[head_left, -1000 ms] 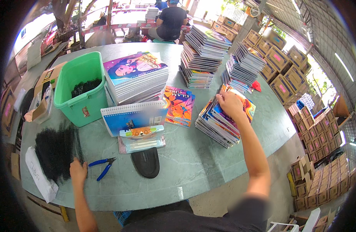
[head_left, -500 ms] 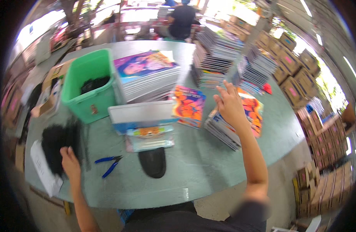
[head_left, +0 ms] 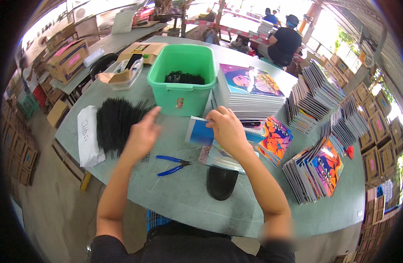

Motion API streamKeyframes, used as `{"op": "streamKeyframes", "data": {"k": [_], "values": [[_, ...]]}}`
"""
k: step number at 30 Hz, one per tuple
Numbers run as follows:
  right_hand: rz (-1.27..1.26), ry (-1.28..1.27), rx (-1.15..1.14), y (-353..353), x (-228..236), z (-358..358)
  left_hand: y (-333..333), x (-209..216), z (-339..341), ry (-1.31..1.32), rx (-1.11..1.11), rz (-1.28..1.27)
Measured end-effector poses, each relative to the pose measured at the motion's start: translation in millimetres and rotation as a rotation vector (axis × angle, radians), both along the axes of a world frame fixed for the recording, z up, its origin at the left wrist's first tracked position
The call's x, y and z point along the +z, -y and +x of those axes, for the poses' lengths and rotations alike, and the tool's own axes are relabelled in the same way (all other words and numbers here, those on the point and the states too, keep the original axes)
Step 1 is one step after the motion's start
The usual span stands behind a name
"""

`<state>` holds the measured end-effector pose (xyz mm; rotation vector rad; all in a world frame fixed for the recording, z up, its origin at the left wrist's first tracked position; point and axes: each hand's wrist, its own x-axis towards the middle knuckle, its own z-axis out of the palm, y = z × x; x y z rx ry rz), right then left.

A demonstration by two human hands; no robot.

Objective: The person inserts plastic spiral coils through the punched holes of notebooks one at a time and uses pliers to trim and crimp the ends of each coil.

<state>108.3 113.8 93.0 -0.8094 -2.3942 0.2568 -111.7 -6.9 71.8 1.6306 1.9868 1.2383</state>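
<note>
My right hand (head_left: 230,131) is closed on the top edge of a thin blue-and-white booklet (head_left: 199,130), holding it tilted above the table. Below it lie a clear-wrapped packet (head_left: 225,158) and a dark rounded pad (head_left: 221,183). My left hand (head_left: 142,135), smeared by motion, is over the right side of a heap of black spiral binding coils (head_left: 116,125); its index finger points away from me, and whether it holds a coil cannot be made out. Blue-handled cutters (head_left: 171,165) lie between my forearms.
A green bin (head_left: 182,94) with black coils stands beyond my hands, beside a tall stack of booklets (head_left: 252,98). More booklets (head_left: 313,171) are piled at right. A white wrapped package (head_left: 88,136) flanks the heap. People sit farther back; cartons (head_left: 376,127) line the right.
My right hand has come from the booklets at right to the middle and now grips a booklet. My left hand has moved across the coil heap to its right side. The view has turned left.
</note>
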Motion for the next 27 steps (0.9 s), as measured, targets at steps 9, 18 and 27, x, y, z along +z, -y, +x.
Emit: {"op": "streamKeyframes", "data": {"k": [9, 18, 27], "values": [[0.079, 0.13, -0.156, 7, -21, -9, -46, -34, 46, -0.092, -0.166, -0.096], [0.2, -0.11, -0.157, 4, -35, -17, -38, -16, 69, -0.025, -0.104, 0.334], [0.135, -0.185, -0.106, 6, -29, -12, -52, -17, 64, -0.135, -0.058, 0.37]]}}
